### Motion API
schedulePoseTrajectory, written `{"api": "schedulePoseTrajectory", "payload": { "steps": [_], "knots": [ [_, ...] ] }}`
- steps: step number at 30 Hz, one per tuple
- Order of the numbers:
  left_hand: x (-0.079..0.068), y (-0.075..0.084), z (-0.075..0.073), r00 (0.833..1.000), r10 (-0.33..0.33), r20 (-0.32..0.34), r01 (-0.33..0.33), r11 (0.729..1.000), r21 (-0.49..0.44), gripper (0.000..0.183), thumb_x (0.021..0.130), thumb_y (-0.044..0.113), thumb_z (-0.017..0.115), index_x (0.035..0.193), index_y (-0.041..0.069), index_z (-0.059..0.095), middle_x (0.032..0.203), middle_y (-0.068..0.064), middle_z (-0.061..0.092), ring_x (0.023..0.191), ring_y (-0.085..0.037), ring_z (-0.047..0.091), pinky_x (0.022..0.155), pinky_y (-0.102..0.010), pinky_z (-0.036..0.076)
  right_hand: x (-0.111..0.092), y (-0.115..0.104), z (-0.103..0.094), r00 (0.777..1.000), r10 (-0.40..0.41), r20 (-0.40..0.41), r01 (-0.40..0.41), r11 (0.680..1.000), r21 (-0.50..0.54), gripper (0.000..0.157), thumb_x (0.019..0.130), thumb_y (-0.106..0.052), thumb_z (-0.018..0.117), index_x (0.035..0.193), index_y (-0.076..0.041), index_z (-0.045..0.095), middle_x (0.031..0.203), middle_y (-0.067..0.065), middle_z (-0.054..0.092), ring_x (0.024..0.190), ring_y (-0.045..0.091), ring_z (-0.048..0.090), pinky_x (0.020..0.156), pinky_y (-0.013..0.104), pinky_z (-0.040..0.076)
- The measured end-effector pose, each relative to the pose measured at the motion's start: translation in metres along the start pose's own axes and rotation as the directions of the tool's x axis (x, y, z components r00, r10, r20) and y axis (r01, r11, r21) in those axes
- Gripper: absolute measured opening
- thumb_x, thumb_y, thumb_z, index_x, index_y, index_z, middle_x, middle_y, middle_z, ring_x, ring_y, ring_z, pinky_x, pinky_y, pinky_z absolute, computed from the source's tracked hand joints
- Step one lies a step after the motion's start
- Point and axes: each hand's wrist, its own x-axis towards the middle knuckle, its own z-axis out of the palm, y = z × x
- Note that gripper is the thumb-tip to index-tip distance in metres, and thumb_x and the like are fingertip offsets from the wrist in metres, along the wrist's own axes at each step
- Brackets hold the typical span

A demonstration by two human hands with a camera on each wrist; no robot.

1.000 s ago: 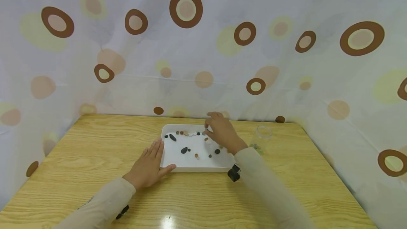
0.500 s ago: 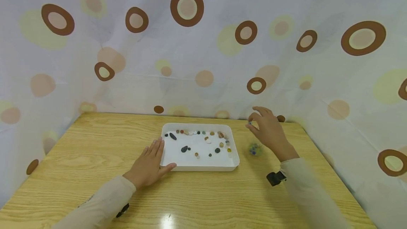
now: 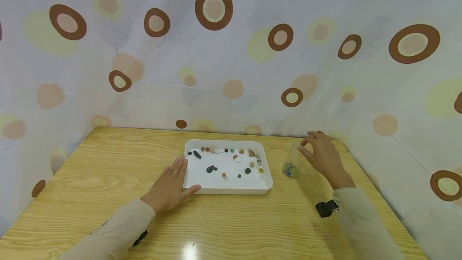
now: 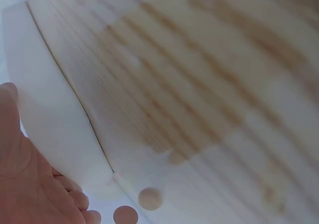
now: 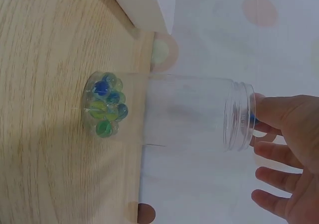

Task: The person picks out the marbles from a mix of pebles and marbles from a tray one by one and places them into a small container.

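Note:
My left hand [image 3: 167, 189] lies with straight fingers along the left side of a white tray [image 3: 231, 191], its thumb at the front rim. In the right wrist view, my right hand [image 5: 299, 144] is at the mouth of a clear jar [image 5: 192, 112], thumb and index finger pinching a small blue marble [image 5: 253, 118] right at the opening. Most of that marble is hidden by the fingers and the rim. Several blue and green glass marbles [image 5: 103, 107] lie at the jar's bottom. The jar stands upright and lidless, right of the tray.
Scattered in the tray are several pebbles, among them a long dark pebble [image 3: 197, 154], a dark oval pebble [image 3: 210, 169] and a yellow piece [image 3: 261, 170]. A wooden table [image 3: 231, 226] carries everything. Behind it hangs a patterned cloth [image 3: 231, 51].
My right hand has gone from the tray's back right, rightward to the jar's mouth, carrying the blue marble. The left hand has stayed at the tray's left side.

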Motion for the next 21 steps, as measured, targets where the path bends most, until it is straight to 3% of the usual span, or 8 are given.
{"api": "schedulePoseTrajectory", "payload": {
  "steps": [21],
  "knots": [
    [-0.0001, -0.0004, 0.0001, 1.0, 0.005, -0.002, -0.005, 1.0, -0.002, 0.094, 0.094, 0.064, 0.04, 0.148, -0.01, 0.017, 0.156, -0.026, 0.015, 0.144, -0.04, 0.014, 0.115, -0.055, 0.018, -0.0013, 0.0012, 0.0029, 0.999, 0.025, 0.046, -0.025, 1.0, 0.008, 0.017, 0.09, -0.013, 0.067, 0.099, 0.001, 0.069, 0.129, 0.032, 0.052, 0.12, 0.049, 0.044, 0.099, 0.062, 0.036]
  ]
}}
